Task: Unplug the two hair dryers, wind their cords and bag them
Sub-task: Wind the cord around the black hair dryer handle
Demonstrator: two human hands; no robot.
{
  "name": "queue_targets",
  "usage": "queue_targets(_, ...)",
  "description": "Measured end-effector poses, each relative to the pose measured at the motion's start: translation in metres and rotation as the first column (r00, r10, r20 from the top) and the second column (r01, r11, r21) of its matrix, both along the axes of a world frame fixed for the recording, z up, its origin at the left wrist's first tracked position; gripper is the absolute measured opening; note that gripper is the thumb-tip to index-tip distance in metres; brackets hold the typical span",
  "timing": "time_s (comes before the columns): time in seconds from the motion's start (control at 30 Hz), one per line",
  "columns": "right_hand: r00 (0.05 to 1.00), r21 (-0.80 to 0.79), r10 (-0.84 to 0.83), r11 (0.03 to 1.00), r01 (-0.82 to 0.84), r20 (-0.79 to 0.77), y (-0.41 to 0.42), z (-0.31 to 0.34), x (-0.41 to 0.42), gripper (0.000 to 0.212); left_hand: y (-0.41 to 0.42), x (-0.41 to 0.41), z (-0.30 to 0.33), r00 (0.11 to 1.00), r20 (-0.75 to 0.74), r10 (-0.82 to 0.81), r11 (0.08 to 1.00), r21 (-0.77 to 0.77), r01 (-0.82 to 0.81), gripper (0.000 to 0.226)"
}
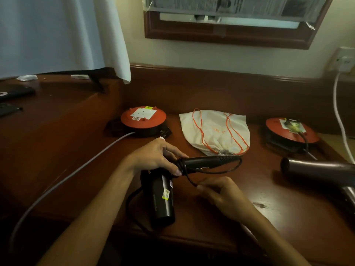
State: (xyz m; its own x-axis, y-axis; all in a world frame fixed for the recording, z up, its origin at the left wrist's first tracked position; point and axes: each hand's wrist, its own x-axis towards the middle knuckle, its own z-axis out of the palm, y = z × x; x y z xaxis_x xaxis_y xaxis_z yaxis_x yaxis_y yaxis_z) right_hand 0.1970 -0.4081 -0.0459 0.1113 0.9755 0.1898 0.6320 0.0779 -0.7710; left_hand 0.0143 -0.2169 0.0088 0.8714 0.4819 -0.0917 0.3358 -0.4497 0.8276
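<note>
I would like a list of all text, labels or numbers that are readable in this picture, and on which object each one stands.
No text can be read for certain.
Left cord reel: yellow sticker and black-and-white label, too blurred.
Black hair dryer: stickers and lettering along the barrel, too small.
Cloth bag: faint orange marks, unreadable.
Right cord reel: label blurred.
Papers on the wall frame: print too blurred.

Desk (221, 214): dark polished wood, glossy, with a scuffed pale patch near the right. Black hair dryer (162, 198): smooth semi-gloss plastic with a rubbery matt cord (217, 170); second hair dryer (315, 167) has a satin metallic-brown sheen. Drawstring bag (215, 129): off-white matt cloth with orange string; cable reels (143, 118) are smooth orange-red plastic.
</note>
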Motion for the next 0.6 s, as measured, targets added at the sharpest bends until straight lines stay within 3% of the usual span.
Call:
queue_targets(0.1,0.995,-0.005,-0.045,0.999,0.046,0.083,0.005,-0.004,0.0,0.032,-0.006,-0.004,-0.001,0.999,0.045,-0.001,0.998,-0.057,0.004,0.047)
queue_targets(0.23,0.962,-0.007,-0.123,0.992,0.129,0.245,0.021,-0.013,0.023,0.062,-0.008,-0.011,-0.003,0.997,0.08,-0.015,0.993,-0.119,0.024,0.048)
queue_targets(0.27,0.953,-0.013,-0.127,0.991,0.136,0.274,0.026,-0.015,0.03,0.053,-0.009,-0.011,-0.002,0.997,0.069,-0.029,0.992,-0.123,0.037,0.049)
queue_targets(0.33,0.953,-0.172,-0.019,0.982,0.074,0.301,0.038,-0.011,0.041,0.02,-0.013,-0.008,0.003,0.992,-0.01,-0.124,0.989,-0.088,0.122,0.05)
queue_targets(0.37,0.958,-0.243,0.051,0.97,0.02,0.284,0.043,-0.002,0.044,0.016,-0.017,-0.005,0.006,0.983,-0.062,-0.171,0.984,-0.065,0.167,0.051)
queue_targets(0.4,0.965,-0.284,0.083,0.959,-0.009,0.25,0.045,0.009,0.048,0.029,-0.022,-0.002,0.008,0.973,-0.107,-0.205,0.978,-0.045,0.202,0.05)
queue_targets(0.47,0.996,-0.348,0.063,0.937,-0.035,0.067,0.044,0.03,0.052,0.043,-0.029,0.004,0.009,0.957,-0.166,-0.237,0.971,-0.023,0.237,0.05)
queue_targets(0.6,0.974,-0.466,0.106,0.864,-0.19,-0.201,0.038,0.053,0.058,0.045,-0.04,0.018,0.008,0.925,-0.303,-0.231,0.958,0.095,0.27,0.068)
